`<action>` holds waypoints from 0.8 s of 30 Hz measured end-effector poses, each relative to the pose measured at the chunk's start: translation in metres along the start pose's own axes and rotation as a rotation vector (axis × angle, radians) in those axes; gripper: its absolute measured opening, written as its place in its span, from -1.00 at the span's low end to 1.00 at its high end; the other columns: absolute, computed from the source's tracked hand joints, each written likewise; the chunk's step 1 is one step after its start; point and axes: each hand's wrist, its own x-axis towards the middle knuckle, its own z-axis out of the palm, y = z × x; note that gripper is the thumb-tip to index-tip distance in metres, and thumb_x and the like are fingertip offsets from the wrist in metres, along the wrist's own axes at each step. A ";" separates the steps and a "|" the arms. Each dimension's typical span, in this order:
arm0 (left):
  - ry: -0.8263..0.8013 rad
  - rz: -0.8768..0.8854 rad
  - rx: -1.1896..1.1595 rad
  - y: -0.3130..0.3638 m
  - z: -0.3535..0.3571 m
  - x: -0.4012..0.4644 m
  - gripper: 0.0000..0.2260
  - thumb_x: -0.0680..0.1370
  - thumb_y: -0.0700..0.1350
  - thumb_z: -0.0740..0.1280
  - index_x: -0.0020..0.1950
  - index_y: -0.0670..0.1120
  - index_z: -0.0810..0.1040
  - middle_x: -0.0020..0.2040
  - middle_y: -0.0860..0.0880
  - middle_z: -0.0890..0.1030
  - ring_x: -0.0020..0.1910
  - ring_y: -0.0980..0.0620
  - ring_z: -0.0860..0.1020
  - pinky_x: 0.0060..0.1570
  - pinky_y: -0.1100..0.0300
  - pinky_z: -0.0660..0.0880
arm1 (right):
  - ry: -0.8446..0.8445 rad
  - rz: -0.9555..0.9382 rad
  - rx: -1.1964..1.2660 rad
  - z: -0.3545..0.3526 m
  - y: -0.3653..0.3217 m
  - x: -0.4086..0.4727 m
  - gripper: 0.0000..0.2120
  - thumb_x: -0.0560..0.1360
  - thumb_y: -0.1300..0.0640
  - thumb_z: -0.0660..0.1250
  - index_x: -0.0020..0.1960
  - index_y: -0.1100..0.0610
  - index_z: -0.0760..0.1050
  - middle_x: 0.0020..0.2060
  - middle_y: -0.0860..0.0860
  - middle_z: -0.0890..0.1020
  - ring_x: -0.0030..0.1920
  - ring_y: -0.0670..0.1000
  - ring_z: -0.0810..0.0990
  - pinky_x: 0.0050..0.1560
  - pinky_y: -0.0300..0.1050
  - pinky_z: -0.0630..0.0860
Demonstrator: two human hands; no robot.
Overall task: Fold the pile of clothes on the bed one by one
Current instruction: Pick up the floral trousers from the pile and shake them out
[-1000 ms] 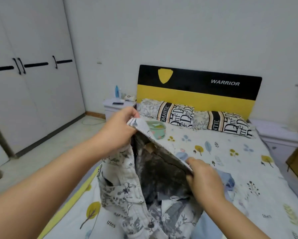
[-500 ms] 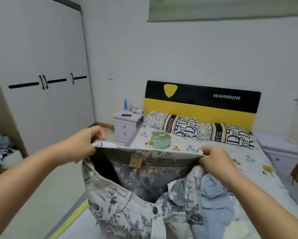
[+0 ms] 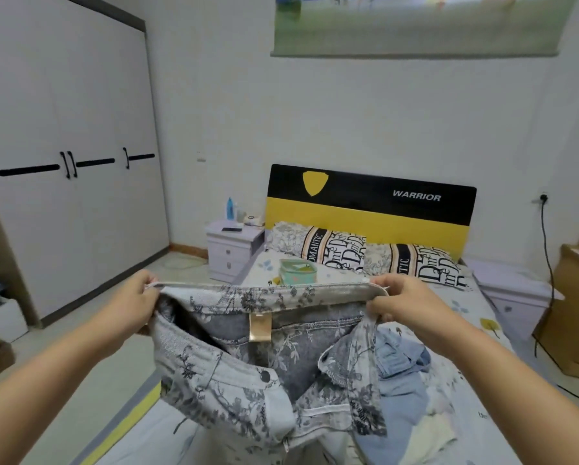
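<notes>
— How are the hands set?

— Both arms reach out level. The left hand (image 3: 132, 305) pinches the rear waistband at nine o'clock, fingers curled over the hem; the right hand (image 3: 400, 302) does the same at three o'clock. Each grip is clenched on the cloth, the band pulled straight between them.

— What garment is it?

— Floral jeans (image 3: 247, 374), pale denim printed with grey branches and blossoms, held up above the bed (image 3: 465, 310). The front hangs open, a dark metal button (image 3: 265, 375) on the near flap, a shiny tan label (image 3: 259, 327) sewn inside the back band, grey inner weave showing.

— And round about?

— At four o'clock from the jeans the rest of the pile (image 3: 405, 387) lies on the sheet, soft light-blue and cream pieces, partly hidden by the jeans. At twelve o'clock sits a small green pouch (image 3: 298, 270), its lower part hidden by the waistband, then two lettered pillows (image 3: 375, 255) against a black-and-yellow headboard (image 3: 368, 206). A white nightstand (image 3: 231, 248) stands at eleven o'clock, a wardrobe (image 3: 63, 156) at ten.
</notes>
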 end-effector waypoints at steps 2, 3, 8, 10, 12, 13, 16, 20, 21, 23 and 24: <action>-0.037 -0.062 -0.129 0.010 0.001 0.000 -0.81 0.61 -0.22 0.08 -0.18 -0.12 0.39 -0.30 -0.13 0.43 -0.38 -0.03 0.39 -0.39 0.22 0.33 | -0.138 -0.016 -0.022 -0.006 0.005 -0.007 -0.59 0.35 0.54 0.24 0.06 0.16 0.51 -0.14 0.18 0.53 -0.22 0.04 0.46 -0.26 -0.17 0.44; -0.062 -0.066 -0.175 0.014 0.001 0.000 -0.83 0.60 -0.21 0.10 -0.15 -0.14 0.42 -0.27 -0.14 0.45 -0.35 -0.03 0.40 -0.37 0.21 0.31 | -0.148 -0.030 -0.085 -0.008 0.009 -0.010 -0.55 0.34 0.55 0.24 0.08 0.12 0.50 -0.14 0.16 0.53 -0.24 0.01 0.44 -0.31 -0.22 0.40; -0.462 -0.016 -0.343 0.026 -0.017 -0.012 -0.77 0.47 -0.04 0.39 0.02 -0.07 0.41 -0.15 -0.12 0.61 -0.18 -0.03 0.57 -0.18 0.10 0.44 | 0.178 -0.099 -0.328 -0.015 0.032 -0.012 -0.77 0.35 0.46 0.35 -0.15 0.16 0.53 -0.26 0.12 0.60 -0.25 0.07 0.53 -0.28 -0.10 0.45; -0.746 0.055 -0.358 0.030 -0.030 -0.018 -0.56 0.36 -0.06 0.51 0.12 -0.01 0.36 0.01 -0.14 0.64 -0.04 -0.12 0.61 -0.12 0.07 0.55 | 0.282 -0.085 -0.256 -0.020 0.042 -0.011 -0.86 0.39 0.41 0.38 -0.21 0.18 0.56 -0.29 0.10 0.63 -0.22 0.10 0.57 -0.23 -0.05 0.48; -0.901 0.167 -0.250 0.035 -0.037 -0.025 -0.59 0.35 -0.16 0.50 0.10 0.00 0.42 0.09 -0.11 0.59 0.06 -0.13 0.59 -0.08 0.08 0.56 | 0.362 -0.060 -0.210 -0.025 0.050 -0.009 -0.82 0.41 0.34 0.40 -0.25 0.07 0.56 -0.32 -0.02 0.63 -0.20 0.04 0.59 -0.31 -0.17 0.42; -0.906 0.238 -0.128 0.038 -0.037 -0.028 -0.70 0.38 -0.19 0.46 0.04 0.00 0.48 0.06 -0.09 0.58 0.05 -0.06 0.58 -0.05 0.10 0.54 | 0.391 -0.046 -0.201 -0.026 0.053 -0.008 -0.78 0.42 0.31 0.41 -0.27 0.02 0.54 -0.33 -0.06 0.62 -0.20 0.03 0.59 -0.32 -0.21 0.39; -0.709 0.471 0.325 0.044 -0.025 -0.035 -0.75 0.46 -0.25 0.40 -0.15 0.13 0.58 -0.08 0.00 0.48 -0.10 0.22 0.46 -0.09 0.40 0.38 | 0.437 -0.031 -0.183 -0.026 0.056 -0.006 -0.74 0.44 0.30 0.39 -0.30 -0.01 0.50 -0.36 -0.09 0.60 -0.25 -0.06 0.54 -0.32 -0.22 0.37; -0.511 0.584 0.623 0.042 -0.011 -0.037 -0.78 0.34 -0.18 0.51 -0.21 0.04 0.51 -0.14 0.03 0.34 -0.18 0.15 0.34 -0.24 0.39 0.26 | 0.394 -0.035 -0.159 -0.019 0.056 -0.008 -0.81 0.48 0.29 0.33 -0.21 0.03 0.48 -0.25 -0.03 0.60 -0.20 -0.03 0.53 -0.25 -0.15 0.39; -0.490 0.605 0.624 0.040 -0.011 -0.036 -0.75 0.34 -0.21 0.51 -0.27 0.04 0.46 -0.15 0.02 0.35 -0.18 0.12 0.36 -0.24 0.37 0.27 | 0.375 -0.038 -0.126 -0.018 0.056 -0.010 -0.81 0.49 0.31 0.32 -0.19 0.04 0.48 -0.23 0.00 0.60 -0.18 0.00 0.54 -0.24 -0.15 0.40; -0.407 0.661 0.556 0.035 -0.014 -0.031 -0.69 0.39 -0.27 0.46 -0.33 0.03 0.39 -0.18 -0.01 0.40 -0.19 0.03 0.41 -0.22 0.32 0.29 | 0.361 -0.046 -0.046 -0.017 0.056 -0.013 -0.83 0.49 0.35 0.29 -0.17 0.10 0.49 -0.21 0.08 0.61 -0.14 0.09 0.56 -0.17 -0.09 0.45; -0.355 0.688 0.488 0.032 -0.016 -0.028 -0.70 0.42 -0.30 0.43 -0.33 0.01 0.38 -0.20 -0.04 0.43 -0.21 0.01 0.42 -0.22 0.31 0.30 | 0.367 -0.051 -0.022 -0.017 0.056 -0.015 -0.85 0.50 0.35 0.29 -0.15 0.13 0.50 -0.20 0.12 0.62 -0.12 0.14 0.57 -0.11 -0.04 0.47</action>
